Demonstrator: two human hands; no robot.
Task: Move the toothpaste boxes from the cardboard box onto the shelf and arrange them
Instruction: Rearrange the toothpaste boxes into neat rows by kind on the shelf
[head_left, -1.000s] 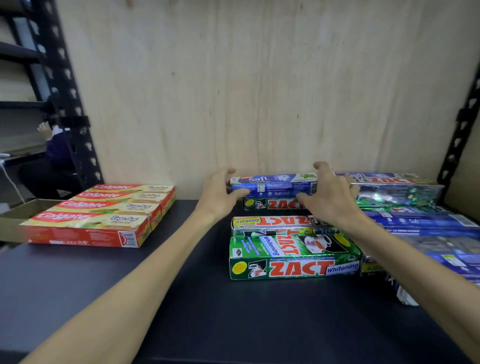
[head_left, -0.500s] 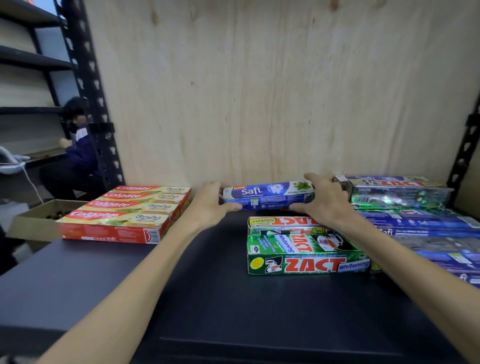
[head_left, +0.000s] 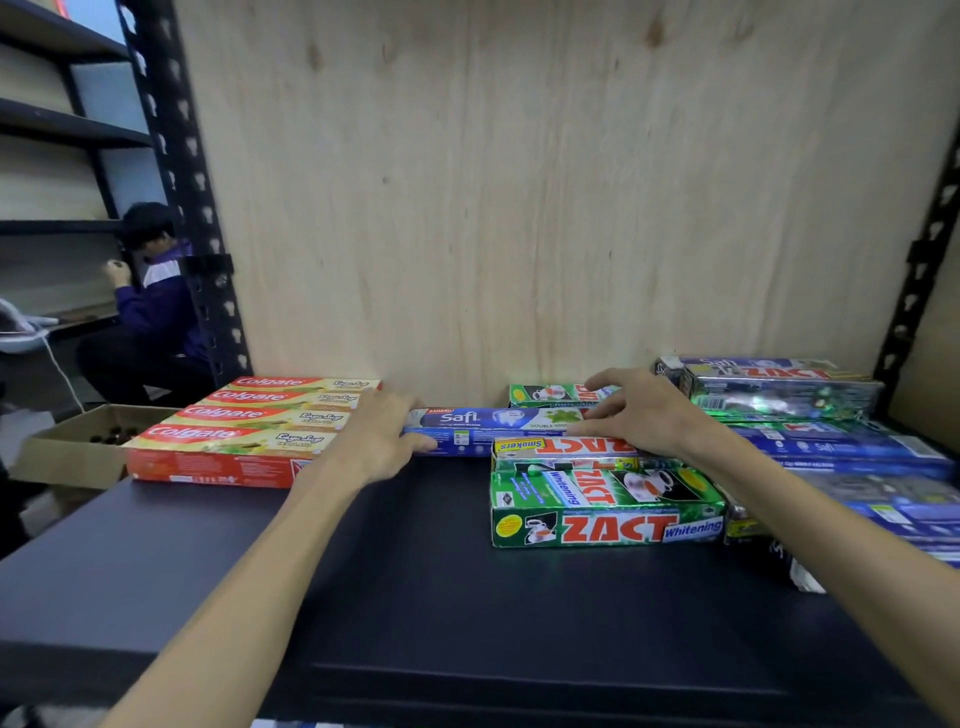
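Left hand (head_left: 382, 434) grips the left end of the Safi box (head_left: 493, 426); right hand (head_left: 641, 415) holds its right end, fingers curled over the top. Box sits at mid-shelf (head_left: 415, 597), near the back wall, between the Colgate stack (head_left: 244, 431) toward the left edge and the Zact boxes (head_left: 605, 506).

Risks, as judged: right wrist crosses the Zact pile, so a sideways slide may drag or skew it. Pushing left could nudge the Colgate stack out of line.

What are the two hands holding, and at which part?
The blue Safi box, by its two ends: left hand at its left end, right hand at its right end.
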